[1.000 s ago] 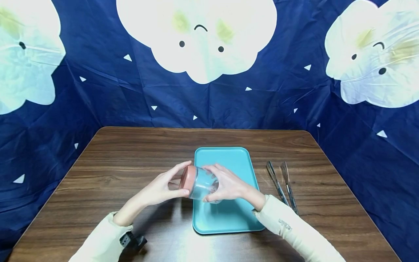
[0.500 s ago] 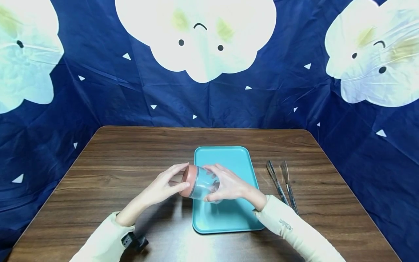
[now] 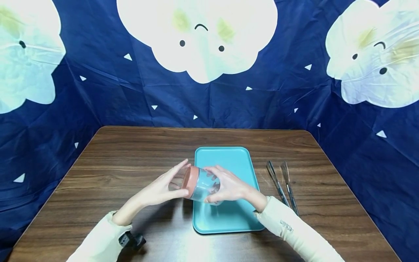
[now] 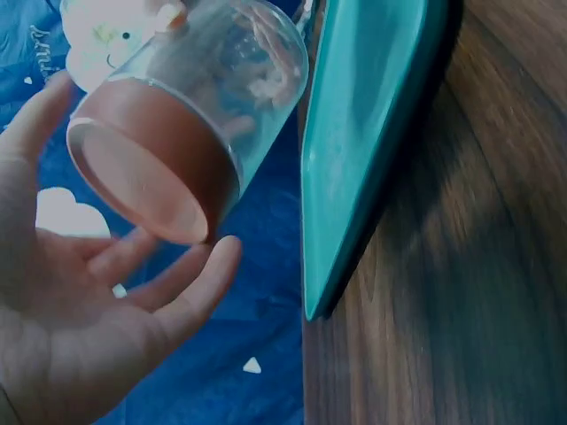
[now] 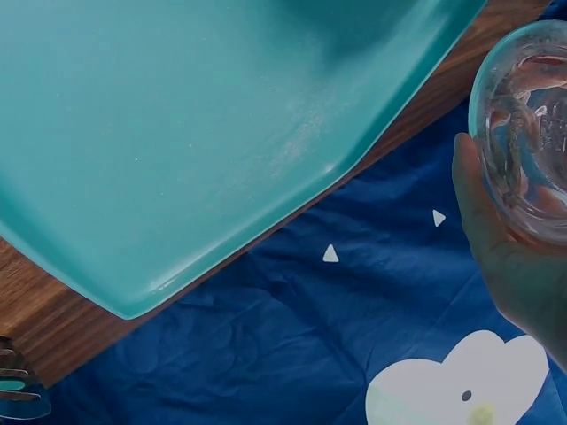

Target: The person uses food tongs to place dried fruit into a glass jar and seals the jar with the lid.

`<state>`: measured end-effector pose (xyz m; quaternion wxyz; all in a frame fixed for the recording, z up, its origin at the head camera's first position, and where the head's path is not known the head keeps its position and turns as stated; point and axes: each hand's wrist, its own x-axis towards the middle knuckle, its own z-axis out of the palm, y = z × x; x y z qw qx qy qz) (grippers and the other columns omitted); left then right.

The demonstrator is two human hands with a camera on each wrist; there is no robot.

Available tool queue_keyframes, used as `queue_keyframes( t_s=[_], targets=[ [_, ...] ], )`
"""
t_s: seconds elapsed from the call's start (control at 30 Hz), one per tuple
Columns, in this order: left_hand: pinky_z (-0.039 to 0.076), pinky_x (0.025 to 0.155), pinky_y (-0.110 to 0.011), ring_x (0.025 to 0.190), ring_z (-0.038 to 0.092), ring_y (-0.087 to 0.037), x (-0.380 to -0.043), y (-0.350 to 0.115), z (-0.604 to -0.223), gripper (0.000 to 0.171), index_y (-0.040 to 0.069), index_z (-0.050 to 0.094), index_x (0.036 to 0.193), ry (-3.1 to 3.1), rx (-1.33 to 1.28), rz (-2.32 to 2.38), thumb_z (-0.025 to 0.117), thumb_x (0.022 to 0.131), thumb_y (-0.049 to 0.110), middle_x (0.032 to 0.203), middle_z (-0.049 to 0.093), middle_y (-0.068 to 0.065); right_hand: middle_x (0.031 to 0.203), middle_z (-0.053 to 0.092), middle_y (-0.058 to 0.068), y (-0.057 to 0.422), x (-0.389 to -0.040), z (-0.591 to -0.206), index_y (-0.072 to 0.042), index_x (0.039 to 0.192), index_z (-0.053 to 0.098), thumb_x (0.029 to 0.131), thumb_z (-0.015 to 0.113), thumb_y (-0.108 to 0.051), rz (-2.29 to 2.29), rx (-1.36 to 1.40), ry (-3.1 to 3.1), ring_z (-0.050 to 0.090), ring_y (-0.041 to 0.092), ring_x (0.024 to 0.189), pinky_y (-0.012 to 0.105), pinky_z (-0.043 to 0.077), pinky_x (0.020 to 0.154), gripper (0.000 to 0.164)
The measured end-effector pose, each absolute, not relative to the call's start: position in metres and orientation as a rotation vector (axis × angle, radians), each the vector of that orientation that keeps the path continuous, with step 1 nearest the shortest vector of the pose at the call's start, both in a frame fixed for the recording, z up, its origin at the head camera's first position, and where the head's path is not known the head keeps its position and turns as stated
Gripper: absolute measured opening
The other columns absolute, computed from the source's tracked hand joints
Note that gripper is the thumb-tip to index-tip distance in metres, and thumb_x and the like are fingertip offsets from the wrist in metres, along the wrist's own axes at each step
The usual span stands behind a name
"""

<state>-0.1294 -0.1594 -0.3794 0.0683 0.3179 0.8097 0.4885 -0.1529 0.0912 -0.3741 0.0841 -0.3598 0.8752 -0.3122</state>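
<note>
A clear jar (image 3: 201, 186) with a pinkish-brown lid (image 3: 192, 182) is tipped on its side over the left part of the turquoise tray (image 3: 226, 222), lid end pointing left. My right hand (image 3: 230, 185) grips the jar's body near its base; the right wrist view catches only part of that hand (image 5: 523, 283) and the base. Around the lid, my left hand (image 3: 158, 191) has its fingers spread. In the left wrist view those fingers (image 4: 199, 288) are loosely extended just beside the lid's rim, with the palm facing its flat top.
Two long shiny metal pieces (image 3: 277, 183), like the arms of tongs, lie right of the tray, their near ends by my right sleeve (image 3: 288, 225). A small black device (image 3: 131, 240) is at my left cuff. Blue cloth with white clouds (image 3: 203, 43) hangs behind the wooden table (image 3: 137, 145).
Half a second ago my left fingers closed in on the lid; now they are spread wider, drawn back from it. My right hand and the jar stay nearly in place.
</note>
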Motion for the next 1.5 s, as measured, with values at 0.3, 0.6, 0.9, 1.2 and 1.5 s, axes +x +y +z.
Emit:
queue_keyframes(
  t_s=[0.3, 0.6, 0.9, 1.2, 1.5],
  targets=[
    [0.050, 0.069, -0.031, 0.094, 0.056, -0.021, -0.128, -0.155, -0.375, 0.061, 0.008, 0.033, 0.135, 2.444, 0.823, 1.480, 0.062, 0.084, 0.022, 0.118, 0.050, -0.014, 0.110, 0.047, -0.001, 0.091, -0.152, -0.373, -0.017, 0.131, 0.038, 0.060, 0.072, -0.046, -0.940, -1.079, 2.628, 0.048, 0.013, 0.094, 0.026, 0.044, 0.071, 0.084],
    [0.049, 0.073, -0.038, 0.105, 0.048, -0.023, -0.122, -0.154, -0.356, 0.074, 0.001, 0.032, 0.134, 2.425, 1.204, 1.436, 0.072, 0.073, 0.008, 0.126, 0.042, -0.012, 0.110, 0.047, -0.005, 0.094, -0.151, -0.373, -0.017, 0.131, 0.038, 0.062, 0.071, -0.048, -0.978, -1.067, 2.569, 0.049, 0.012, 0.094, 0.027, 0.044, 0.072, 0.083],
    [0.050, 0.067, -0.037, 0.092, 0.055, -0.029, -0.129, -0.156, -0.374, 0.063, 0.006, 0.030, 0.136, 2.428, 0.783, 1.483, 0.062, 0.084, 0.023, 0.124, 0.043, -0.015, 0.110, 0.047, -0.003, 0.094, -0.150, -0.373, -0.017, 0.131, 0.038, 0.061, 0.071, -0.048, -0.981, -1.076, 2.588, 0.048, 0.013, 0.094, 0.028, 0.044, 0.073, 0.083],
    [0.049, 0.063, -0.027, 0.077, 0.055, -0.012, -0.130, -0.155, -0.376, 0.069, 0.008, 0.040, 0.129, 2.616, 0.989, 1.339, 0.072, 0.072, 0.032, 0.096, 0.053, 0.000, 0.108, 0.049, -0.003, 0.095, -0.148, -0.374, -0.018, 0.130, 0.040, 0.060, 0.072, -0.049, -0.971, -1.122, 2.613, 0.049, 0.012, 0.093, 0.030, 0.045, 0.072, 0.083],
    [0.049, 0.065, -0.027, 0.088, 0.054, -0.015, -0.131, -0.156, -0.380, 0.074, 0.011, 0.032, 0.136, 2.542, 1.067, 1.359, 0.071, 0.075, 0.028, 0.113, 0.046, -0.002, 0.108, 0.049, -0.003, 0.097, -0.147, -0.374, -0.017, 0.131, 0.039, 0.061, 0.070, -0.052, -0.944, -1.128, 2.612, 0.049, 0.011, 0.093, 0.027, 0.044, 0.072, 0.085]
  ],
)
